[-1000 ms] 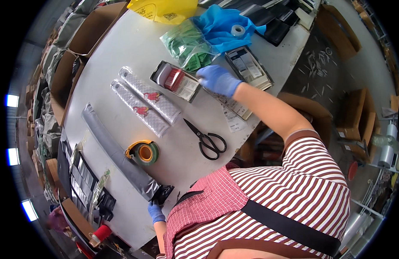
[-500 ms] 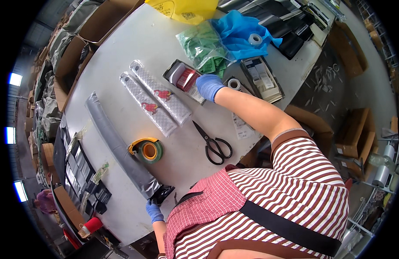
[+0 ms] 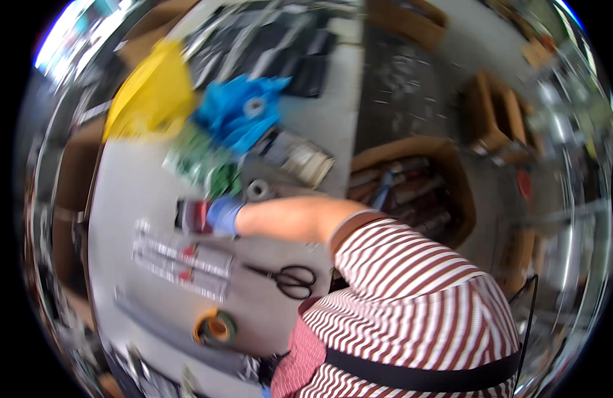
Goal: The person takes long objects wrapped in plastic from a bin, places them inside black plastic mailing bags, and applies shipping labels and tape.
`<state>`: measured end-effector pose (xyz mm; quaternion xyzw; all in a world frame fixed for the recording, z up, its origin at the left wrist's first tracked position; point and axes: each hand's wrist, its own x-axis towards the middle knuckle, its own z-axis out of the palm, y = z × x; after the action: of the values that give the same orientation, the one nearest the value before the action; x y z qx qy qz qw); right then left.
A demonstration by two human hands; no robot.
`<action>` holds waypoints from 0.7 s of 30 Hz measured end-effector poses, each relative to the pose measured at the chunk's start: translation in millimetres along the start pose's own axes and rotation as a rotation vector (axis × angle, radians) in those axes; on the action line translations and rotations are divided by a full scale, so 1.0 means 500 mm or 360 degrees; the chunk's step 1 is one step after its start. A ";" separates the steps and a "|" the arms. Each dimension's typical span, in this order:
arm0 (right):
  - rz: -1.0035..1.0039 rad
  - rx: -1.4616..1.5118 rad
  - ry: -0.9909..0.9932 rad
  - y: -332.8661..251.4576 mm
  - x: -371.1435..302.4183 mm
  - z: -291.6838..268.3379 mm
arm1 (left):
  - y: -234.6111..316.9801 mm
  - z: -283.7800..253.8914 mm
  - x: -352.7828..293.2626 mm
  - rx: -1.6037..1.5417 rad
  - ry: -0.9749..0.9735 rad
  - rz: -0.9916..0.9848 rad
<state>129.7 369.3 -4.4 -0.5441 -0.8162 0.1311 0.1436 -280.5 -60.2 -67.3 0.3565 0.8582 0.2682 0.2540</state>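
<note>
My right hand (image 3: 223,215), in a blue glove, is at a small tray of red cards (image 3: 199,216). Motion smears its fingers, so whether they hold a card does not show. At the lower edge only a sliver of my left hand (image 3: 266,393) appears, beside the dark end of a long grey wrapped roll (image 3: 180,335); its fingers are hidden. Two silvery quilted sleeves (image 3: 183,260) with red prints lie near the tray. Black-handled scissors (image 3: 295,281) and an orange-and-green tape dispenser (image 3: 215,327) rest closer to me.
Behind my right hand are a bag of green pieces (image 3: 203,159), a blue plastic bag (image 3: 243,109), a yellow bag (image 3: 152,93) and a box of labels (image 3: 296,158). Dark packages (image 3: 273,46) cover the table's far end. A carton of rolls (image 3: 412,189) stands right of the table.
The whole view has swung to the right and blurred, showing the carton of rolls. My right hand stays by the red cards. My left hand has nearly left the picture.
</note>
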 end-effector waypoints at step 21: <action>0.0654 0.0040 -0.0191 0.160 0.082 -0.060 | -0.046 -0.064 -0.054 -0.0468 -0.0119 -0.0482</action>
<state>194.2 439.0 -2.6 -0.6884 -0.6935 0.1998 0.0719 -295.0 -103.5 -52.1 0.1922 0.8435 0.3359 0.3724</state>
